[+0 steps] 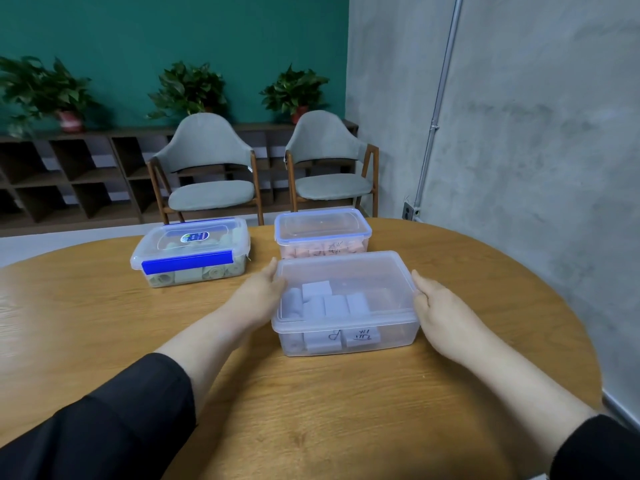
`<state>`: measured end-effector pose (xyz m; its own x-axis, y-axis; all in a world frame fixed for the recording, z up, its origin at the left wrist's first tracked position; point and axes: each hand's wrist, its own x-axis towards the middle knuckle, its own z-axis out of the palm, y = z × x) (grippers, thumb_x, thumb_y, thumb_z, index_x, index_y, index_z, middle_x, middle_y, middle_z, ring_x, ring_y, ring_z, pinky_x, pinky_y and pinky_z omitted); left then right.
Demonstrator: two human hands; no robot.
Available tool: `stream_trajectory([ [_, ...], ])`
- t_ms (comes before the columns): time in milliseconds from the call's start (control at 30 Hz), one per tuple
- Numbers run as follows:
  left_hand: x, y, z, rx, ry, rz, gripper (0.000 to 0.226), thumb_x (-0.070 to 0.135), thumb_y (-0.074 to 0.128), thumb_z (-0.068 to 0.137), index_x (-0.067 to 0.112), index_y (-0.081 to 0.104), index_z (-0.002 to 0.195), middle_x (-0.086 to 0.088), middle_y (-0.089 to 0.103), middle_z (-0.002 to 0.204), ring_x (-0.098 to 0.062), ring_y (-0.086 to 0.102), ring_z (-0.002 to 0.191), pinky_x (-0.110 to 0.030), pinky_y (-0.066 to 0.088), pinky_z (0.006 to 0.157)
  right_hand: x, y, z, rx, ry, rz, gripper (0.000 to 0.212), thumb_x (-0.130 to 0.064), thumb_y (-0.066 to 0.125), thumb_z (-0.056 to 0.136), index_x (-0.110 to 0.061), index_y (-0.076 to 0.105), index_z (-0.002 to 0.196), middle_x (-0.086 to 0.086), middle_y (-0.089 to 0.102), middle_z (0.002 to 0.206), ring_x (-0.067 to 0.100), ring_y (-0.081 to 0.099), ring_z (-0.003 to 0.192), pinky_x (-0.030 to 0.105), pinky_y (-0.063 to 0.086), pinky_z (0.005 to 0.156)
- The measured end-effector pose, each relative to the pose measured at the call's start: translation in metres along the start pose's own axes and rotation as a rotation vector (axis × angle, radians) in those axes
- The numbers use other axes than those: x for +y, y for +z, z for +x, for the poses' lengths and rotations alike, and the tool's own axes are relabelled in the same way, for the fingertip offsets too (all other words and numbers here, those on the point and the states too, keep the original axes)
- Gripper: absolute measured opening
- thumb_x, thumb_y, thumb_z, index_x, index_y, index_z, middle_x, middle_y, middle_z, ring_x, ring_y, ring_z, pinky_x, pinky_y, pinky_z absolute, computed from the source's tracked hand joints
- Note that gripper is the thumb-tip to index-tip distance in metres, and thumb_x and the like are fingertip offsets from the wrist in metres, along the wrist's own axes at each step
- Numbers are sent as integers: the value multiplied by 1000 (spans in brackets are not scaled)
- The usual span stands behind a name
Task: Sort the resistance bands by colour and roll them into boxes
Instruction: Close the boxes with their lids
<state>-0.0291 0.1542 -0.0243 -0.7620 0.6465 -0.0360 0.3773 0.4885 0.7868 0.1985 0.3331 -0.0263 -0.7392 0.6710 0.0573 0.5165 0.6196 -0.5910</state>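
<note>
Three lidded clear plastic boxes stand on the round wooden table point(104, 323). The nearest box point(391, 332) holds several rolled pale purple bands point(334, 304). My left hand point(259, 292) lies flat against its left side, and my right hand point(440, 306) lies against its right side, fingers fairly straight. Behind it a blue-rimmed box point(322, 225) holds rolled pink bands point(325, 250). To the left, a box with blue clips point(188, 261) holds rolled pale green bands point(187, 276).
Two grey chairs point(211, 174) stand beyond the table's far edge, in front of a low wooden shelf point(69, 174) with potted plants. A concrete wall point(519, 133) runs close along the table's right side.
</note>
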Motion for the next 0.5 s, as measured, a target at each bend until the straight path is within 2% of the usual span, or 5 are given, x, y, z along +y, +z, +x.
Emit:
stream_trajectory([
  [100,16,-3,5,73,154,193,62,29,44,106,31,17,161,-9,43,156,-25,48,137,-36,40,110,-4,-11,12,93,-84,-105,53,-32,37,106,-13,31,155,1,18,165,18,15,152,28,10,122],
  [167,27,3,8,1,278,298,59,44,39,106,28,21,160,-7,35,161,-23,36,146,-38,30,118,-12,-15,26,97,-192,-113,58,-42,36,105,-16,28,156,-6,15,165,10,12,152,20,5,117],
  [267,31,18,13,-155,335,628,66,57,21,105,22,17,161,2,11,169,-17,8,156,-48,5,126,-22,-10,50,-100,-231,-219,65,-50,27,105,-16,16,159,-7,4,166,7,1,152,22,1,117],
  [333,28,23,18,-159,334,729,71,63,15,102,24,12,162,5,5,170,-16,3,156,-50,3,125,-19,-2,61,-179,-212,-271,66,-52,23,104,-15,14,159,-7,3,166,7,-3,152,26,0,120],
  [500,21,26,26,-169,330,780,82,73,11,95,26,8,162,6,3,170,-16,0,156,-50,1,125,-5,2,71,-147,-218,-198,59,-48,26,105,-19,26,157,-13,15,163,1,6,150,17,2,115],
])
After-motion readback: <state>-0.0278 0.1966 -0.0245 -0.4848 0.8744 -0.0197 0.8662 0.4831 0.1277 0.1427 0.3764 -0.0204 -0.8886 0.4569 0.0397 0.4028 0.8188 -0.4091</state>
